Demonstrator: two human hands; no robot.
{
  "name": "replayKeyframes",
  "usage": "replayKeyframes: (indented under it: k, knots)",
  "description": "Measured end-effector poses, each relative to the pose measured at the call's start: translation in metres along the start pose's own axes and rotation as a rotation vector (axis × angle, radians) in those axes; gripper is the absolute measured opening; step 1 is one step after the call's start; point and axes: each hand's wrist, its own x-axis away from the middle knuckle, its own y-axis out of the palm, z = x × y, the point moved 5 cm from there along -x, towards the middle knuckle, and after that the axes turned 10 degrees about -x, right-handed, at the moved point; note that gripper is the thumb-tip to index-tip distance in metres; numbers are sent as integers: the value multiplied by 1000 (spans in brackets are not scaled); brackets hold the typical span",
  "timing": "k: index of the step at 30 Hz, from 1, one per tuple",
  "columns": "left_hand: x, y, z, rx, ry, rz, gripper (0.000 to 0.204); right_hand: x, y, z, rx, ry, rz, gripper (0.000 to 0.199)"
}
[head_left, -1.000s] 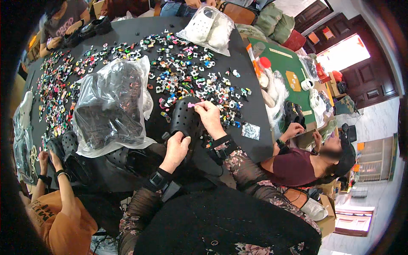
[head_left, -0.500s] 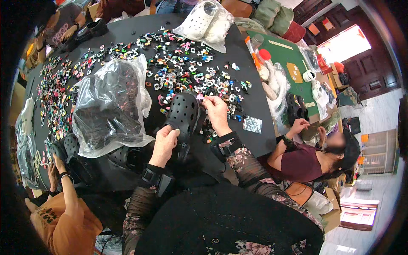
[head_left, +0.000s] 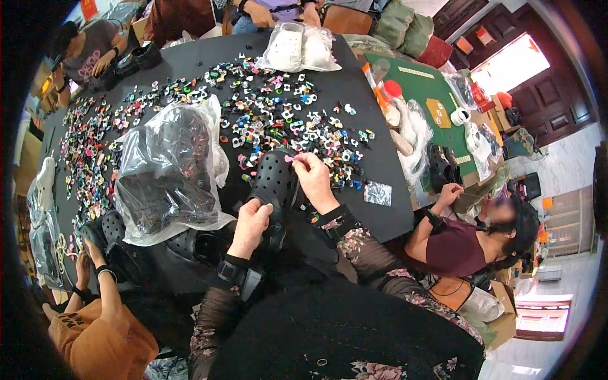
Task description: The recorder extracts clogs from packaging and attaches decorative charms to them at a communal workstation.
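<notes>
A black clog [head_left: 274, 177] with round holes across its toe is gripped by my left hand [head_left: 251, 227], the thumb pressing on its upper. My right hand [head_left: 315, 182] pinches a small pink shoe charm [head_left: 289, 159] between thumb and fingertips, close against the clog's toe. Whether the charm touches a hole I cannot tell. Beyond the clog lie many loose, colourful shoe charms [head_left: 304, 130]. Left of my hands rests a clear plastic bag [head_left: 168, 174] with black clogs inside. Another black clog [head_left: 190, 246] lies between that bag and me.
On the dark table [head_left: 221, 47] a bag of white clogs [head_left: 297, 47] stands at the far side. A green board [head_left: 411, 66] adjoins on the right. Co-workers sit around: one in an orange shirt [head_left: 107, 339] at left, one in maroon [head_left: 446, 247] at right.
My right hand has brought the pink charm from beside the clog to over its toe. The whole view has shifted slightly, and the left hand still grips the clog.
</notes>
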Motion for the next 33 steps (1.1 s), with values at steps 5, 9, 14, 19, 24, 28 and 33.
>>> replayKeyframes:
  k: [5, 9, 14, 19, 24, 28, 33]
  knots:
    - [0, 10, 6, -289, 137, 76, 19, -2, 4, -10, 189, -188, -50, 7]
    - [3, 13, -1, -412, 159, 104, 21, 10, 4, -7, 331, -317, -94, 8]
    - [3, 16, -8, -351, 70, 82, 23, 22, 2, -16, 440, -412, -140, 7]
    - [0, 23, -4, -357, 92, 83, 27, 20, 0, -19, 474, -449, -143, 8]
    - [4, 31, 4, -450, 143, 103, 32, 21, -5, -18, 497, -466, -170, 9]
    - [7, 33, -2, -520, 131, 76, 31, 26, -5, -16, 533, -455, -189, 12]
    - [10, 35, -4, -616, 137, 70, 32, 29, -6, -18, 524, -515, -175, 11]
